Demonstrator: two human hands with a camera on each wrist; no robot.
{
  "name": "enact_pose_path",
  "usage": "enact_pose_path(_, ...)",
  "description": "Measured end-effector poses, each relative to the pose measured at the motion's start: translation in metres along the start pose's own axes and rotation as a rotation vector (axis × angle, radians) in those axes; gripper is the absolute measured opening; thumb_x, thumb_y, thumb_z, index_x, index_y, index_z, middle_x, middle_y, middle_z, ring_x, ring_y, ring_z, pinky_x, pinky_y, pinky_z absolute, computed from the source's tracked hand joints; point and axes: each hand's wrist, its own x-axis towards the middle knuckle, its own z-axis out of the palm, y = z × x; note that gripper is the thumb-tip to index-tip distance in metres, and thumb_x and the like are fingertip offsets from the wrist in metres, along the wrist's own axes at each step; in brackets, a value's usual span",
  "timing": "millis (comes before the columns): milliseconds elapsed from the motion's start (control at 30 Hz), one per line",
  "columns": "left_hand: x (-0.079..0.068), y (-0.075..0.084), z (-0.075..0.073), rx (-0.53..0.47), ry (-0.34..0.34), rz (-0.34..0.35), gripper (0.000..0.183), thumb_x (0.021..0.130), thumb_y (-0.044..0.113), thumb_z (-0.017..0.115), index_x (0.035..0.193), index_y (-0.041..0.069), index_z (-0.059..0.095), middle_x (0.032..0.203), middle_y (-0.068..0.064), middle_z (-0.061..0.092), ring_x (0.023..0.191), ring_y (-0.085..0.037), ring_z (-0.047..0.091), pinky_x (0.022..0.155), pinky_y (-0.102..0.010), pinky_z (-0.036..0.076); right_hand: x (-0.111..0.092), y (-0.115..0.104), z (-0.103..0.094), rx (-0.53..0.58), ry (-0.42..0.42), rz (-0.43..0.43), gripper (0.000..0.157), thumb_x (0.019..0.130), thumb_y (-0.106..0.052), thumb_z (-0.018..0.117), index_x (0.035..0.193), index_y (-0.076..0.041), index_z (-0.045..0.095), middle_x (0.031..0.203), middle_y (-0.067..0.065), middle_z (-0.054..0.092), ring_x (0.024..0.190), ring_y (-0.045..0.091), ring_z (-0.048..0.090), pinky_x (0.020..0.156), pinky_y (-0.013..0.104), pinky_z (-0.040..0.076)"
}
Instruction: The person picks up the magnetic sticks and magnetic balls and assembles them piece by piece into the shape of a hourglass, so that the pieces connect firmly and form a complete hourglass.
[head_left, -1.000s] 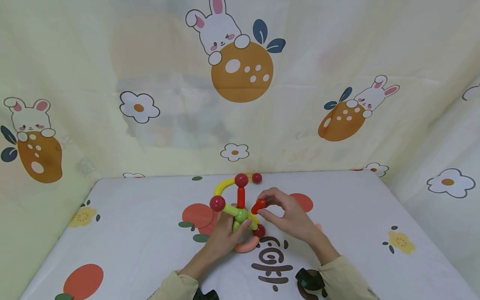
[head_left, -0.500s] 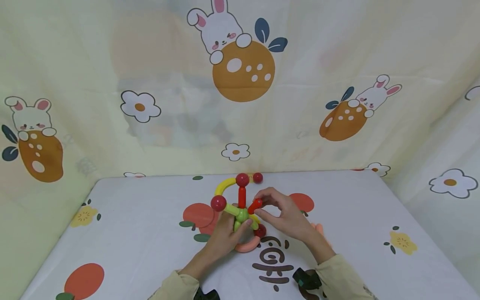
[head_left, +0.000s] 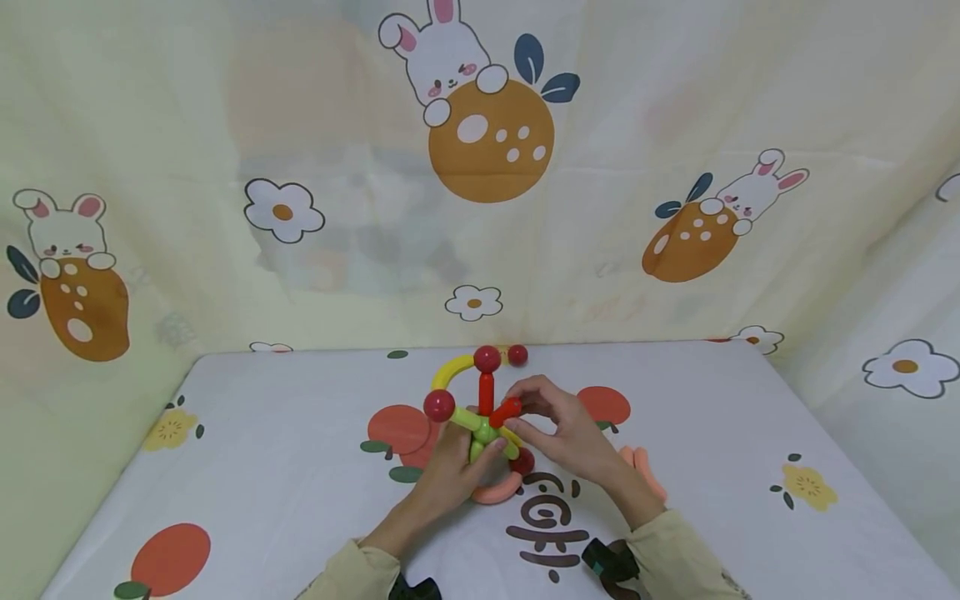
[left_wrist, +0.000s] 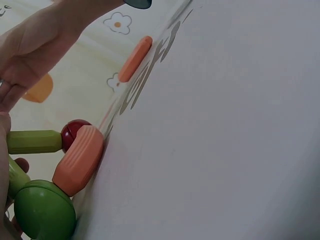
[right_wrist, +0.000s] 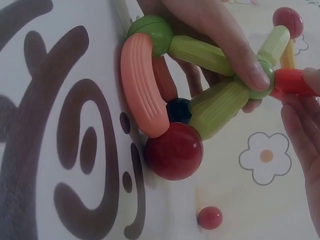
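Observation:
A frame of ball-and-stick building toy pieces stands on the table. My left hand (head_left: 450, 471) grips it at the central light green ball (right_wrist: 260, 80), with the thumb lying over that ball. My right hand (head_left: 566, 429) pinches a short red stick (head_left: 506, 412) between thumb and fingers, its end right at the central ball. Another red stick (head_left: 487, 393) rises to a red ball (head_left: 487, 359), joined by a curved yellow stick (head_left: 450, 369) to a second red ball (head_left: 438, 406). Below, a curved peach stick (right_wrist: 142, 85) links a green ball (right_wrist: 155, 37) and a red ball (right_wrist: 175, 150).
Loose peach sticks (head_left: 643, 475) lie beside the right forearm. A red ball (head_left: 517, 355) sits near the table's back edge. Behind the white printed tablecloth (head_left: 285, 483) hangs a rabbit-patterned curtain (head_left: 352, 100).
My right hand has moved a little left, bringing the red stick from apart to right at the central green ball. My left hand keeps its grip on the frame.

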Motion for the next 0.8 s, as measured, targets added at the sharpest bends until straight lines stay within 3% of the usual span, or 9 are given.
enact_pose_path(133, 0.000, 0.001, 0.000, -0.003, 0.006, -0.005, 0.036, 0.091, 0.047, 0.056, 0.115, 0.022, 0.047, 0.098, 0.010, 0.050, 0.096, -0.006, 0.044, 0.076, -0.022, 0.047, 0.001, -0.002, 0.002, -0.006, 0.004, 0.012, 0.035, 0.082, 0.002, 0.068, 0.113, -0.002, 0.052, 0.106, 0.007, 0.061, 0.097, 0.020, 0.065, 0.088, 0.032, 0.053)
enact_pose_path(500, 0.000, 0.002, -0.001, -0.023, 0.016, 0.006, 0.036, 0.091, 0.042, 0.059, 0.117, 0.020, 0.047, 0.100, 0.010, 0.051, 0.094, -0.007, 0.046, 0.075, -0.021, 0.048, -0.003, 0.018, -0.002, -0.009, -0.042, 0.018, 0.035, 0.088, -0.015, 0.066, 0.119, -0.015, 0.049, 0.106, -0.003, 0.061, 0.094, 0.011, 0.064, 0.086, 0.029, 0.053)
enact_pose_path(800, 0.000, 0.003, 0.000, -0.013, -0.001, -0.036, 0.043, 0.090, 0.046, 0.058, 0.121, 0.019, 0.046, 0.103, 0.008, 0.051, 0.099, -0.007, 0.044, 0.078, -0.023, 0.047, 0.001, 0.010, -0.010, -0.089, 0.009, 0.069, 0.034, 0.086, 0.000, 0.064, 0.116, -0.005, 0.052, 0.104, 0.005, 0.063, 0.094, 0.014, 0.061, 0.085, 0.022, 0.051)
